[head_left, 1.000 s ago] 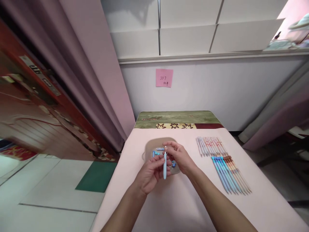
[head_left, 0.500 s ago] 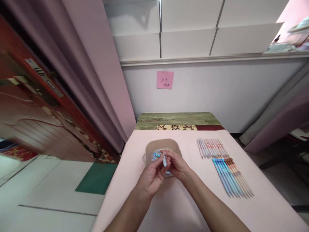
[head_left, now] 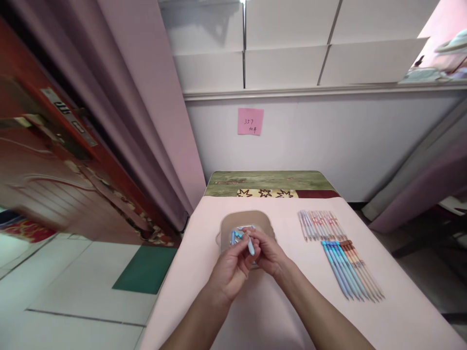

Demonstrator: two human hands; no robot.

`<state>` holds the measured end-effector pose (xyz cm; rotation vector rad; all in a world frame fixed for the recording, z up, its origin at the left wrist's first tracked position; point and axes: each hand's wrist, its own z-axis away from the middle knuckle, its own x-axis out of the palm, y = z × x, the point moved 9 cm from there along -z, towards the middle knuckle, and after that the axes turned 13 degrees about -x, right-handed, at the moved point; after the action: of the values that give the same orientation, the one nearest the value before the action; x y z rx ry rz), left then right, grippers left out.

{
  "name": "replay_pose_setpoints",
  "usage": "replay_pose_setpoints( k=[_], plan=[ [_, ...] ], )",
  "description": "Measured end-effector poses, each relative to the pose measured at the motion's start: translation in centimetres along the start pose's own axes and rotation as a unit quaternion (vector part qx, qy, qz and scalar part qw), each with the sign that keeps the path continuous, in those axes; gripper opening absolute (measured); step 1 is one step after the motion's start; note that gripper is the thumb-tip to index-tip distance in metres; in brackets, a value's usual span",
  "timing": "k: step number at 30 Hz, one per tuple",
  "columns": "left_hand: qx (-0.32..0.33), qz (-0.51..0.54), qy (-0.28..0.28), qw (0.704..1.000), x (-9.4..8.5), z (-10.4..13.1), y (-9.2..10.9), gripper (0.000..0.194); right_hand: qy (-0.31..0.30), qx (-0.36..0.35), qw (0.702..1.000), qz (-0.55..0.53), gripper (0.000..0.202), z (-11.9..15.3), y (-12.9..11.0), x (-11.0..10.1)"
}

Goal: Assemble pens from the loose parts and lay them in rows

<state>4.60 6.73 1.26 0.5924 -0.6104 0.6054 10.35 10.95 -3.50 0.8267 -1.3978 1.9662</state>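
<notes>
My left hand [head_left: 230, 269] and my right hand [head_left: 265, 250] meet over the near part of a beige bin [head_left: 228, 221]. Between their fingertips is a small light blue pen part [head_left: 251, 247], its tip pointing down toward me. The fingers of both hands are pinched around it. Inside the bin lie several blue pieces [head_left: 233, 236], partly hidden by the hands. On the right of the table, a row of pale, red-patterned pens [head_left: 321, 225] lies above a row of blue pens [head_left: 343, 270] and brown-topped pens [head_left: 361, 270].
A pink cloth [head_left: 292, 301] covers most of the table, whose green wooden end [head_left: 270, 178] shows at the back. A pink note [head_left: 250, 121] is stuck on the wall. At the left are a purple curtain [head_left: 146, 121] and a red door [head_left: 73, 194].
The light blue part in my fingers has tilted slightly and shows more of its length. Both hands stay over the bin, and the view has shifted a little.
</notes>
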Motion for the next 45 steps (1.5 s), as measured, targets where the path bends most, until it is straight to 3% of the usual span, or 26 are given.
replay_pose_setpoints(
  k=[6,13,24,29,32,36,41,45],
  plan=[
    [0.055,-0.154,-0.035,0.986,0.6,0.8,0.5,0.022,-0.014,-0.057,0.997,0.054,0.037,0.4,-3.1,1.0],
    [0.112,-0.295,-0.053,0.948,0.9,1.4,0.8,0.027,-0.059,-0.146,0.972,0.172,0.027,1.1,-6.0,2.7],
    [0.178,-0.345,-0.018,0.922,0.4,1.6,2.2,0.022,-0.078,-0.221,0.921,0.312,0.023,2.1,-7.8,4.0],
    [0.183,-0.349,-0.013,0.919,0.3,1.5,2.4,0.020,-0.126,-0.248,0.899,0.338,0.022,2.2,-8.5,5.3],
    [0.188,-0.340,-0.018,0.921,0.4,1.5,2.8,0.023,-0.127,-0.238,0.903,0.335,0.024,1.9,-8.7,5.0],
    [0.237,-0.289,0.018,0.927,-0.5,1.4,4.8,0.029,-0.055,-0.228,0.909,0.345,0.028,2.2,-8.2,2.7],
    [0.275,-0.265,0.032,0.924,-1.2,1.1,5.9,0.026,-0.124,-0.167,0.926,0.314,0.026,3.3,-4.1,2.4],
    [0.281,-0.270,0.039,0.920,-1.2,0.9,5.9,0.025,-0.131,-0.187,0.913,0.337,0.025,3.3,-3.7,2.2]
  ],
)
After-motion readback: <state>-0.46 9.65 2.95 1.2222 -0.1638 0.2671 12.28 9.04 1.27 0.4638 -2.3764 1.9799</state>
